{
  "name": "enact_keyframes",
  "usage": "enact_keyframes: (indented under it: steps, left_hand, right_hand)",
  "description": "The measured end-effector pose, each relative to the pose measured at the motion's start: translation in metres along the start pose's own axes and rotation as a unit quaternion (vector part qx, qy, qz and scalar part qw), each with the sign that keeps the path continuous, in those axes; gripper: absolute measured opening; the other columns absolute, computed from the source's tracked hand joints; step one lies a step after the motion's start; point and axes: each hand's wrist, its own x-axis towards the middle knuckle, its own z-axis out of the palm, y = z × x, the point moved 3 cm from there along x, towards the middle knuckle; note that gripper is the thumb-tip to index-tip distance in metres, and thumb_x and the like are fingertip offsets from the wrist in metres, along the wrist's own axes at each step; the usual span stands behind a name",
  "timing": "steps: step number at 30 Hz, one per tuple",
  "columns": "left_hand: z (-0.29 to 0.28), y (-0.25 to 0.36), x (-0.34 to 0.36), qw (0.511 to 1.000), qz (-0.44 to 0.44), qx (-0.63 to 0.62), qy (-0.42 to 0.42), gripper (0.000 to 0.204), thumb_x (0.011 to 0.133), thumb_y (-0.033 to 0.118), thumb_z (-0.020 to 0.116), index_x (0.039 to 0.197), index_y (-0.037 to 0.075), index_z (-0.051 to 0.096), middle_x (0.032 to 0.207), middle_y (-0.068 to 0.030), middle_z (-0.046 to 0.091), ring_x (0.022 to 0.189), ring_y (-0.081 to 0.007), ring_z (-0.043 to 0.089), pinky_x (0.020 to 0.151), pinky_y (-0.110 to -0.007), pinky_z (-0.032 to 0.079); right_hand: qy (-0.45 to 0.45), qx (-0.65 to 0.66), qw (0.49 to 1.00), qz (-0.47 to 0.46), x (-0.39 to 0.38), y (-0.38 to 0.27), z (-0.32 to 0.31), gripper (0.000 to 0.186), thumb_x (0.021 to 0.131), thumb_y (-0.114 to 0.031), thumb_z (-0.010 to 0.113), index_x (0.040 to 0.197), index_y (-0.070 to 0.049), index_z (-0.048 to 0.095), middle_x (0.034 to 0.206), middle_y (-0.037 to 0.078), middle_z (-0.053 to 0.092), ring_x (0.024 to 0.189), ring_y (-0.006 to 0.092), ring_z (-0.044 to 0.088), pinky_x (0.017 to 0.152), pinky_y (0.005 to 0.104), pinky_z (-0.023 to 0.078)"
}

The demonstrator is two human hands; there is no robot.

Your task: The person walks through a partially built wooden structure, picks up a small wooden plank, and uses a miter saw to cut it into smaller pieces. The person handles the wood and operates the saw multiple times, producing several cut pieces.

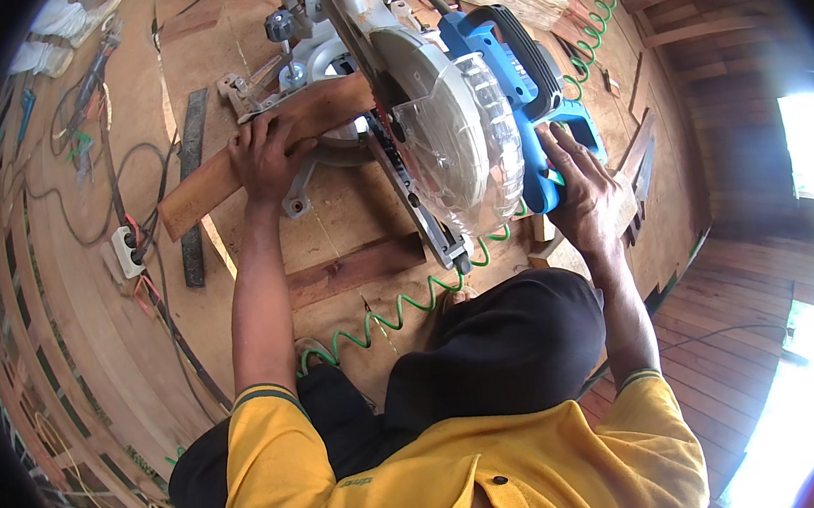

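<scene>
A miter saw (455, 128) with a clear blade guard (461, 142) and a blue motor housing (496, 45) stands in front of me. A reddish-brown wooden board (199, 188) lies at a slant across its base, the right end reaching in beside the blade. My left hand (268, 155) holds this board down, fingers curled over its top, to the left of the blade. On the saw's blue handle (539, 183) is my right hand (587, 189), its fingers laid along the grip. The guard and saw head partly hide the blade and the board's right end.
A green coiled air hose (402, 313) runs between my knees and the saw. Near it lies a wooden piece (361, 268). To the left are a dark flat strip (196, 184) and a white power strip (128, 252) with cables. Offcuts (642, 171) lie at right.
</scene>
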Motion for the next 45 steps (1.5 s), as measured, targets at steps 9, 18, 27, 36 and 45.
enact_keyframes:
  steps: [9,18,27,36,45]
  left_hand:
    - [-0.003,0.004,0.001,1.0,-0.016,0.0,-0.015,0.052,0.077,0.056,0.078,0.115,0.021,0.073,0.121,-0.0001,0.062,0.114,-0.0268,0.058,0.095,-0.049,0.039]
    - [-0.002,0.003,0.0,1.0,-0.022,-0.004,-0.015,0.052,0.077,0.057,0.076,0.116,0.022,0.072,0.12,0.0003,0.062,0.113,-0.0258,0.057,0.095,-0.05,0.04]
    - [-0.001,0.006,0.002,1.0,-0.024,0.001,-0.013,0.052,0.078,0.059,0.075,0.115,0.023,0.072,0.121,-0.0001,0.061,0.114,-0.0257,0.056,0.099,-0.052,0.038]
    - [0.007,-0.002,-0.007,0.999,-0.03,0.015,-0.037,0.054,0.078,0.061,0.073,0.116,0.022,0.071,0.121,-0.0009,0.06,0.117,-0.0268,0.053,0.101,-0.059,0.037]
    - [0.001,0.004,-0.003,0.999,-0.029,0.016,-0.023,0.051,0.074,0.054,0.079,0.111,0.02,0.071,0.121,0.001,0.06,0.114,-0.026,0.055,0.099,-0.051,0.039]
  right_hand:
    - [0.006,-0.014,1.0,-0.006,-0.001,-0.004,-0.001,0.061,0.08,-0.009,0.078,0.136,-0.028,0.064,0.135,0.007,0.067,0.115,0.0268,0.069,0.089,0.0379,0.059]
    - [0.007,-0.014,1.0,-0.014,-0.003,-0.001,0.003,0.064,0.077,-0.015,0.08,0.138,-0.027,0.063,0.139,0.007,0.065,0.115,0.0269,0.069,0.091,0.0383,0.058]
    - [0.021,-0.035,0.999,-0.027,-0.003,0.004,0.005,0.052,0.079,-0.02,0.079,0.13,-0.025,0.067,0.137,0.007,0.066,0.113,0.0249,0.07,0.09,0.0375,0.059]
    - [-0.061,0.054,0.994,-0.07,0.004,0.009,-0.022,0.087,0.056,-0.048,0.091,0.132,-0.013,0.067,0.143,0.017,0.06,0.127,0.0338,0.062,0.103,0.0428,0.053]
    - [0.1,0.11,0.983,-0.111,0.047,0.007,-0.095,0.069,0.105,-0.059,0.037,0.128,-0.002,0.067,0.13,0.02,0.066,0.128,0.0396,0.059,0.111,0.0497,0.043]
